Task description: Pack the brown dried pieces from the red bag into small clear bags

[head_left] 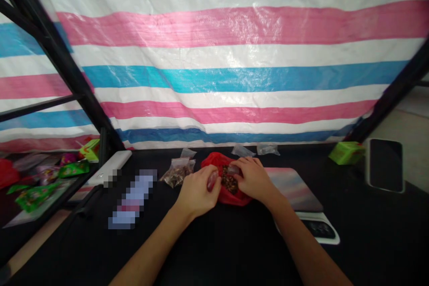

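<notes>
place: likely makeshift stall | striped tarp point(234, 76); black frame point(67, 67); snack packets point(33, 192)

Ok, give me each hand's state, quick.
Left hand: closed on a small clear bag.
Right hand: fingers curled over the red bag; grip cannot be told.

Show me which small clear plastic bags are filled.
The small clear plastic bags heaped just left of the red plastic bag hold brown bits; the clear bags nearer the striped tarp look empty.
</notes>
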`<state>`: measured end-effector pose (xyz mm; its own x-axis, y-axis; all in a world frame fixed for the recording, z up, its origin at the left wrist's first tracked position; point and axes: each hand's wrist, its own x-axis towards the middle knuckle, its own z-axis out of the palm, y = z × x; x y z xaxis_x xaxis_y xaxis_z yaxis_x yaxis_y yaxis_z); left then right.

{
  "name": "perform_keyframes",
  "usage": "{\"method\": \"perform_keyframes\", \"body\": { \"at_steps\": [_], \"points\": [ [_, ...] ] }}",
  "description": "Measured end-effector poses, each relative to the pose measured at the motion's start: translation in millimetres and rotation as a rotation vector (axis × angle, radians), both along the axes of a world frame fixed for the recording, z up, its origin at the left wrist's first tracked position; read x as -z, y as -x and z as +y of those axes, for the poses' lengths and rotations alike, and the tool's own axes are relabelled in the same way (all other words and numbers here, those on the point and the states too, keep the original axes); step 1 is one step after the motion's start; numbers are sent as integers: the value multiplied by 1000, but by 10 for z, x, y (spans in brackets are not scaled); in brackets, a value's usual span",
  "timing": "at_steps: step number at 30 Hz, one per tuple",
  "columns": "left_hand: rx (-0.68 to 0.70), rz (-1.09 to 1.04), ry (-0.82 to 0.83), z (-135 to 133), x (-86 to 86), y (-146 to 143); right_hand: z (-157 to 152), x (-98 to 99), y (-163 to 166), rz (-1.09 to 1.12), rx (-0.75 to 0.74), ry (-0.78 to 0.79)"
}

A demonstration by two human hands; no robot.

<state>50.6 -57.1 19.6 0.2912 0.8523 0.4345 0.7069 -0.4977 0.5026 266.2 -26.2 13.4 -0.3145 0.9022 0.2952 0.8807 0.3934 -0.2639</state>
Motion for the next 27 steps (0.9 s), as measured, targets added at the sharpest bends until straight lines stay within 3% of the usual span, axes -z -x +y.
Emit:
{"method": "perform_keyframes", "body": {
  "at_steps": [3, 6, 10, 16, 21, 23, 27],
  "points": [
    [9, 32, 74, -90, 90, -144, 21, -2, -20, -27, 69, -19],
    [-10, -1, 125, -99, 197, -201, 13, -19, -26, -15, 17, -18],
    [77, -88, 150, -16, 229, -145, -6, -52, -48, -4, -52, -1],
    [25, -460, 168, 127, 154, -75, -28, -152, -97, 4, -94, 69],
    [-53, -743, 316, 224, 124, -21, -88, -170, -86, 118, -159, 265],
    [-108, -723, 299, 240, 129, -7, -104, -152, -66, 135, -126, 270],
    [-192, -479, 216, 211, 180, -22, -101, -140, -40, 89, -26, 156]
  ]
}}
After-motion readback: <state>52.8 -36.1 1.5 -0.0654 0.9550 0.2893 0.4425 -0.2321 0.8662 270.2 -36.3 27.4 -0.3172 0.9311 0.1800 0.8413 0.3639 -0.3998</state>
